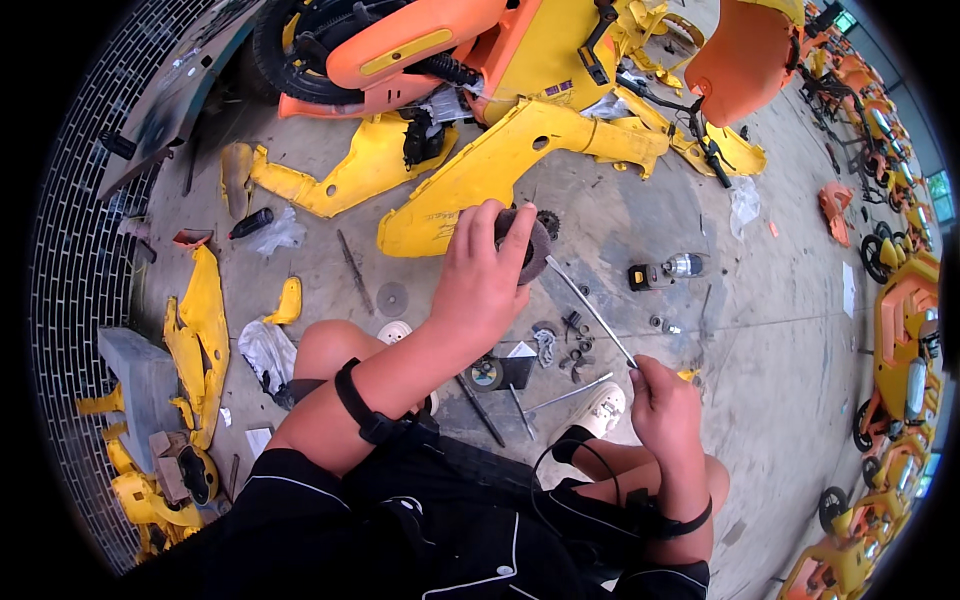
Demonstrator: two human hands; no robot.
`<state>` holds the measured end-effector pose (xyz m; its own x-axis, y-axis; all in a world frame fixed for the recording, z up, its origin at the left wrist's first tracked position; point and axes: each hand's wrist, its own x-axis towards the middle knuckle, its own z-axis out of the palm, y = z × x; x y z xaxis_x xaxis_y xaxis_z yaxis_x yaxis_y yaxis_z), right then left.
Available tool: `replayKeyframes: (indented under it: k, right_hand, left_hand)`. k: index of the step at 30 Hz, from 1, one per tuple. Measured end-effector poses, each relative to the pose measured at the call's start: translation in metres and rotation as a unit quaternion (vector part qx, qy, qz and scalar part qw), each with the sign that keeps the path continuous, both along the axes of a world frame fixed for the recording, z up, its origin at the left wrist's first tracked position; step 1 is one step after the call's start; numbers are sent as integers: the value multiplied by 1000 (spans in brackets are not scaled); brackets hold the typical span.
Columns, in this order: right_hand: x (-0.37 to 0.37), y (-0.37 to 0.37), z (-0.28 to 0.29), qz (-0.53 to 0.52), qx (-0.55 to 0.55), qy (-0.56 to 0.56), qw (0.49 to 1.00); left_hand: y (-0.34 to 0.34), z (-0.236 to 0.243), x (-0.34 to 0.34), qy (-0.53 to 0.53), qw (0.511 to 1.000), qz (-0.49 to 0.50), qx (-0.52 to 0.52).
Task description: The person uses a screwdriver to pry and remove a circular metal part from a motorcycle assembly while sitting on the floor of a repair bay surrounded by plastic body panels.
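Observation:
In front of me my left hand (pixel 478 262) is closed round a dark, rusty-brown ring-shaped part (pixel 537 254), fingers over its top and side. My right hand (pixel 664 405), lower and to the right, grips the near end of a long, slim metal rod (pixel 597 316). The rod slants up to the left, and its far tip meets the edge of the ring part. Whether the rod has a handle is hidden inside my fist. A dark toothed gear (pixel 548 224) shows just beyond the ring part.
A cordless power tool (pixel 660 272) lies to the right. Small metal parts (pixel 578 358), a metal T-shaped tool (pixel 528 408) and a disc (pixel 486 374) lie between my feet. Yellow body panels (pixel 470 185) and an orange-yellow scooter (pixel 420 50) are ahead; more scooters (pixel 905 340) line the right.

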<state>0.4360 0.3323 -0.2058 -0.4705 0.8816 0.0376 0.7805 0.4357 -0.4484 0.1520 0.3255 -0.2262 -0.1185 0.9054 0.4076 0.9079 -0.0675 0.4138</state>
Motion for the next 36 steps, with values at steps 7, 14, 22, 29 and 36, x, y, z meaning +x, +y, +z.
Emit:
replayKeyframes:
  k: [7,14,22,29,36]
  right_hand:
    - [3,-1,10,-14,-34,-8,999]
    - [10,-1,1,-23,-63,18,998]
    - [7,-3,-14,-17,-26,18,999]
    - [0,-9,-32,-31,-94,79,992]
    - [-12,-18,-42,-24,-30,70,997]
  left_hand:
    - [-1,-11,4,49,999,-4,13]
    - [-5,-9,10,29,999,-22,-7]
    - [-5,-12,7,-5,1000,-15,-21]
    - [-6,-14,7,-14,999,1,-38]
    - [-5,-16,4,-21,998,20,-54]
